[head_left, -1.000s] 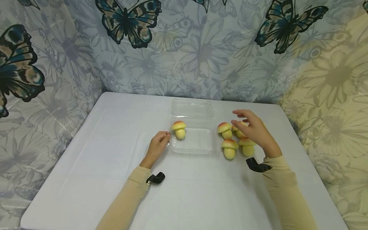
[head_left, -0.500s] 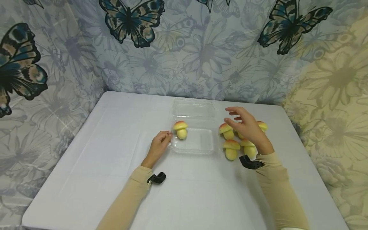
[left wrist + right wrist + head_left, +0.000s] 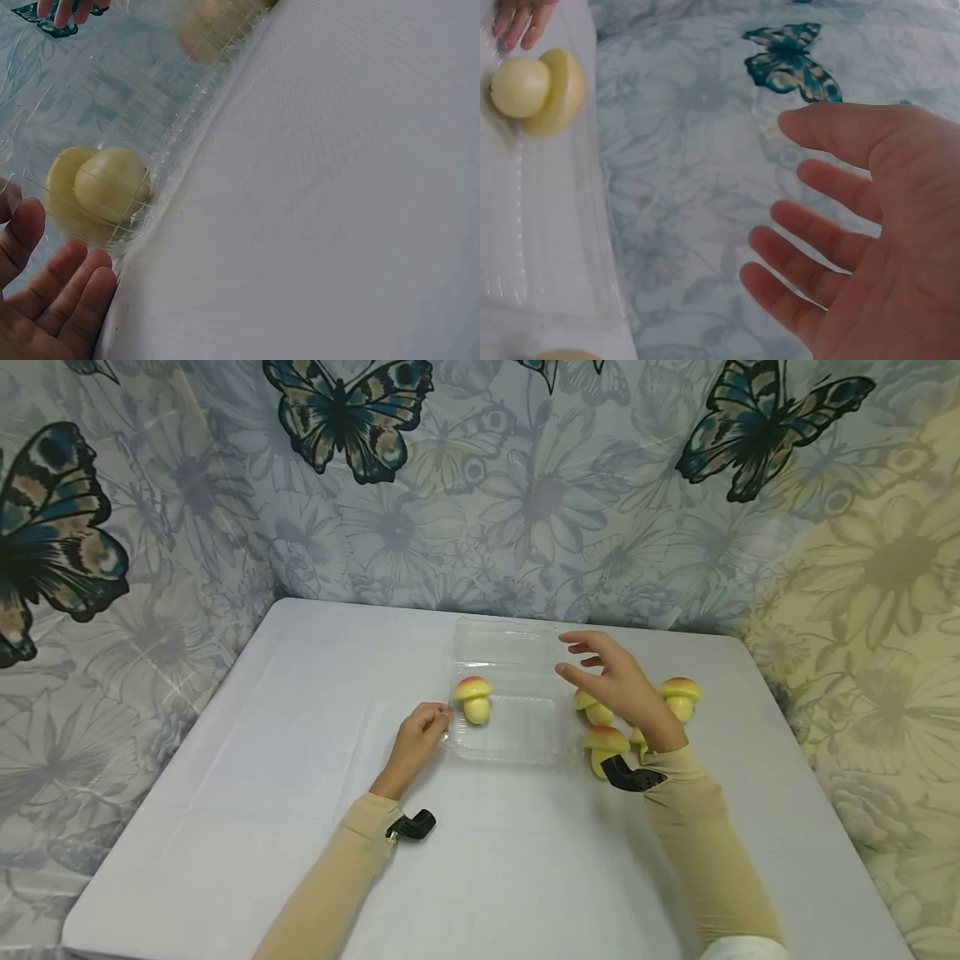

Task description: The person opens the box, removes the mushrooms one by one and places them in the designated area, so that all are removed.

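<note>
A clear plastic clamshell container point(image 3: 517, 752) lies with its lid spread back on the table. Inside its left part sits a yellow toy mushroom point(image 3: 474, 700) with a reddish cap top. My left hand point(image 3: 415, 739) pinches the container's left rim between thumb and forefinger, its other fingers below the wall in the left wrist view. My right hand point(image 3: 611, 681) hovers near the container's right side, fingers spread and nothing in the palm in the right wrist view. Beneath and around it lie several more toy mushrooms point(image 3: 606, 745), partly hidden by the hand and wrist camera.
Another toy mushroom point(image 3: 681, 693) lies right of my right wrist. The white table point(image 3: 300, 693) has its back edge against a butterfly-patterned wall covering point(image 3: 420, 543). Black wrist cameras point(image 3: 412, 825) are strapped to both sleeves.
My right hand has moved left, from over the loose mushrooms toward the container, uncovering the rightmost mushroom. My left hand has stayed at the rim. The head view has shifted slightly.
</note>
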Available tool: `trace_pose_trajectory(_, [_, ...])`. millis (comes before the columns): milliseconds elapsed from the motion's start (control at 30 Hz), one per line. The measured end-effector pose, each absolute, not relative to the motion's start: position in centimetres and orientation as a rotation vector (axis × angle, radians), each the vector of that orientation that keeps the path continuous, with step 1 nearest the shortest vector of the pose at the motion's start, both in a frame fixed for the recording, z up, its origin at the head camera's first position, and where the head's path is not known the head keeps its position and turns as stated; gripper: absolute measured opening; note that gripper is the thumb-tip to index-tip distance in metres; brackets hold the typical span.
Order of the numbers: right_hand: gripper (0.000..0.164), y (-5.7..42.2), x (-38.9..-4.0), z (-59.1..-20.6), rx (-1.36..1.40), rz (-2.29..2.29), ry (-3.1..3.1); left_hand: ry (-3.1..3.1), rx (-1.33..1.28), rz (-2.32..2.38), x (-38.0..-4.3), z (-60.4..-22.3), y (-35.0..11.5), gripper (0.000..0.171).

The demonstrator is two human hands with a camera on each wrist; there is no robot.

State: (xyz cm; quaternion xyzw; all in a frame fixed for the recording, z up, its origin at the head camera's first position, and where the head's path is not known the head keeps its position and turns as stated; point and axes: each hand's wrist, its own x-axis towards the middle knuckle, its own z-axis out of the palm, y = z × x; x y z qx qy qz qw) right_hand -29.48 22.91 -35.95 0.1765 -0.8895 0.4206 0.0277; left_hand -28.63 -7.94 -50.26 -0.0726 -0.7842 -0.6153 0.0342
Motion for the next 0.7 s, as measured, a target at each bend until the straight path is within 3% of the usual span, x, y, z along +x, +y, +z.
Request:
trace_pose_trajectory(300, [0.049, 21.2, -30.2, -36.2, 0.642, 1.307, -2.73, -2.411, -0.232, -1.904, -28.7, -50.3, -7.9, 0.03])
trace_pose_trajectory(533, [0.048, 19.9, -30.6, -36.6, 0.671, 1.353, -2.718, -2.45, -0.252, -1.891, -26.7, -46.2, -7.8, 0.027])
trace_pose_trajectory(700, [0.048, 19.1, -30.9, -37.0, 0.697, 1.363, -2.712, -2.431, -0.233, -1.892, -28.0, -48.6, -7.8, 0.03])
